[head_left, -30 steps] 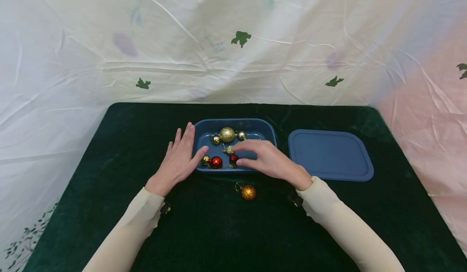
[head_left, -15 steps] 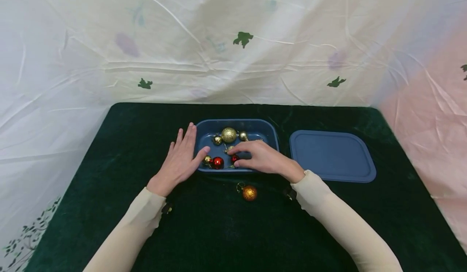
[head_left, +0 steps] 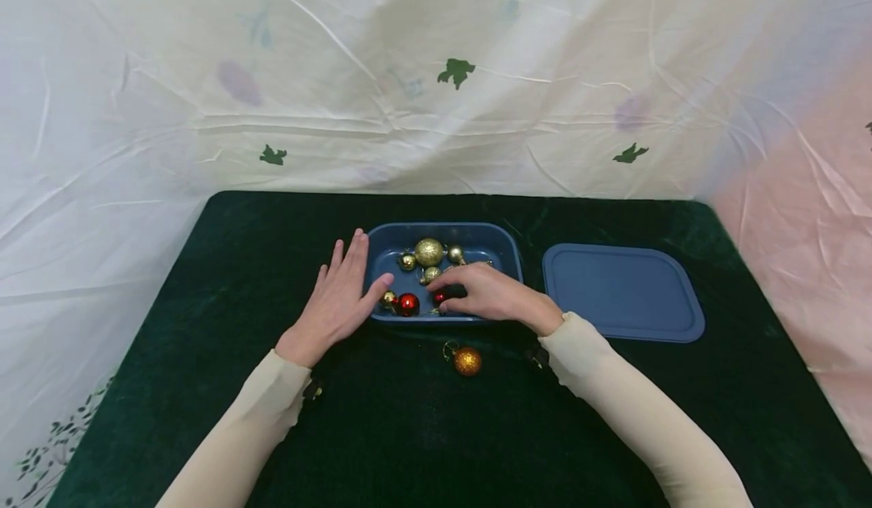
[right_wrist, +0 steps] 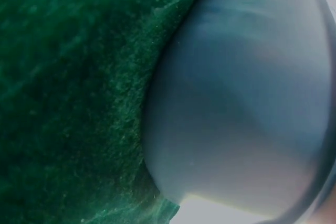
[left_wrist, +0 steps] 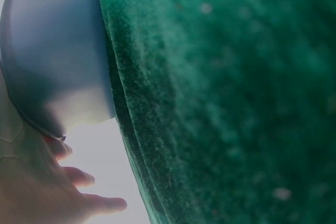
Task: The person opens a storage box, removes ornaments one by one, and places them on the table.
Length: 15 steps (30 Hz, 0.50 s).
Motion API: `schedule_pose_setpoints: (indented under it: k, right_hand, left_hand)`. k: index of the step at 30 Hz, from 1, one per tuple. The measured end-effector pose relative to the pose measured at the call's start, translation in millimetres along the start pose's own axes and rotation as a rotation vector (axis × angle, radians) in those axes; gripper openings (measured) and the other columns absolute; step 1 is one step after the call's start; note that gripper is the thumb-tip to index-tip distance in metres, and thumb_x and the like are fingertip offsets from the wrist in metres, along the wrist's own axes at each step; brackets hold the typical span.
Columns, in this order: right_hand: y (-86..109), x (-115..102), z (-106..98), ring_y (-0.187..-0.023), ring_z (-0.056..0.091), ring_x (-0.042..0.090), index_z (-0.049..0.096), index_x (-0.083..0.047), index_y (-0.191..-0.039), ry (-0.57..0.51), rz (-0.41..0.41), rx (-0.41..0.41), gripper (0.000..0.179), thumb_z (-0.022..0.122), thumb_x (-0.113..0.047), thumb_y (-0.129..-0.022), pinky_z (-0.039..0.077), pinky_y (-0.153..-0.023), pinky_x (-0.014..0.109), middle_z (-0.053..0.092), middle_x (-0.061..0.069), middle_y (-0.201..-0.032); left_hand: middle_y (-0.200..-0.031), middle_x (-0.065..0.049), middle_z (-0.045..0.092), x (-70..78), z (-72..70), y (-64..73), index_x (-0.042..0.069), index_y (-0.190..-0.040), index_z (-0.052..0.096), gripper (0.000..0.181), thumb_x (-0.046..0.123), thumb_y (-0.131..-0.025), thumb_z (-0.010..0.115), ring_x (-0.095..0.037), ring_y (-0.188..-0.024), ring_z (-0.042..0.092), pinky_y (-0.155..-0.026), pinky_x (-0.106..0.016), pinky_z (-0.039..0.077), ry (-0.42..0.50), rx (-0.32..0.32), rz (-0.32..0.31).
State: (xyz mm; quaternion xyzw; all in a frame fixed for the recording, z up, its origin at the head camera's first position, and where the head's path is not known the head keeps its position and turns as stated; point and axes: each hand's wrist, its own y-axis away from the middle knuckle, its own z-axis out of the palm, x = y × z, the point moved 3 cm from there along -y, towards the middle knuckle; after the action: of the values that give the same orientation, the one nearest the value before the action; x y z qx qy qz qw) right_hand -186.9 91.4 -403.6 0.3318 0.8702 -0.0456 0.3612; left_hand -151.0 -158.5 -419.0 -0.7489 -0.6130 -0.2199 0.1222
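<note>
A blue rectangular box (head_left: 446,225) holds several small Christmas baubles. My left hand (head_left: 330,303) lies with fairly straight fingers along the box's left side, its thumb reaching over the rim. Inside, my right hand (head_left: 487,292) curls its thumb and index finger round a small dark red bauble (head_left: 439,295), which they partly cover. Close by are a gold glitter bauble (head_left: 431,275), a brighter red bauble (head_left: 408,304) and a small gold bauble (head_left: 388,299). Farther back sits a larger gold glitter bauble (head_left: 429,252). Both wrist views show mostly the box's outer wall (left_wrist: 63,51).
An orange-gold glitter bauble (head_left: 467,360) with a hanging loop lies on the dark green cloth (head_left: 409,432) in front of the box. To the right lies a flat blue lid (head_left: 623,292). A pale printed curtain (head_left: 341,76) stands behind the table.
My right thumb and index finger have drawn in round the dark red bauble, hiding more of it. The left hand stays at the box's side. The view has shifted slightly.
</note>
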Motion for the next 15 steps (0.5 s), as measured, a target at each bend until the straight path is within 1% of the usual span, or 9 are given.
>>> schedule_pose_setpoints:
  k: [7,15]
  right_hand:
    - [-0.8,1.4,-0.1,-0.125,0.062,0.022,0.066,-0.011,-0.136,0.003,0.019,-0.003,0.039,0.07,-0.019,-0.099,0.049,-0.106,0.045,0.066,0.007,-0.135]
    - [-1.5,0.3,-0.4,-0.12,0.064,0.021,0.07,-0.012,-0.131,0.021,0.047,0.023,0.033,0.069,-0.013,-0.098,0.051,-0.104,0.042,0.068,0.005,-0.131]
  left_hand:
    - [-0.174,-0.012,-0.008,0.9,-0.8,-0.4,0.009,-0.167,-0.003,0.093,0.068,-0.104,0.033,-0.042,-0.157,-0.006,-0.12,-0.071,0.009,0.0,-0.001,0.0]
    - [-0.174,-0.013,-0.007,1.1,-1.2,-0.6,0.009,-0.167,-0.002,0.091,0.065,-0.105,0.035,-0.042,-0.157,-0.006,-0.12,-0.071,0.009,0.005,-0.001,-0.003]
